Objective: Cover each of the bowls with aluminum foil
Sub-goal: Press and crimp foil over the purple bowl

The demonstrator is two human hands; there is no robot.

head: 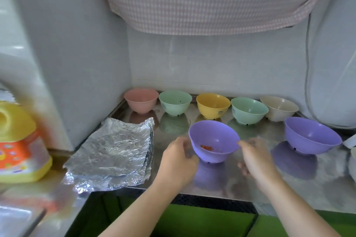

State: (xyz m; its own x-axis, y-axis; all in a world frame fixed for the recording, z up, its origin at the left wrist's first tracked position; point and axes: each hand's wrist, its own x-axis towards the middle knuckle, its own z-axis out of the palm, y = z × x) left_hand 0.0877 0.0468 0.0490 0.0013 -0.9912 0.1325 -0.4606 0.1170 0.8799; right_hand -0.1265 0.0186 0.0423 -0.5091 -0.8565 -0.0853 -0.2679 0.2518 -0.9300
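Observation:
A purple bowl (213, 141) with a few red bits inside stands on the steel counter (240, 184), front and centre. My left hand (179, 159) curls round its left side. My right hand (254, 158) hovers at its right side, thumb tip by the rim, fingers loosely curled and apart from the bowl. A crumpled stack of aluminum foil sheets (113, 152) lies to the left. Along the back wall stand a pink bowl (141, 100), a green bowl (175, 102), a yellow bowl (212, 105), a second green bowl (248, 110) and a cream bowl (279, 107). A second purple bowl (312, 134) stands at the right. None of them has foil on it.
A yellow bottle with an orange label (17, 140) stands at the far left. A checked cloth (212, 0) hangs overhead. A grey cable (307, 75) runs down the right wall. The counter's front edge (192, 195) sits over a green cabinet.

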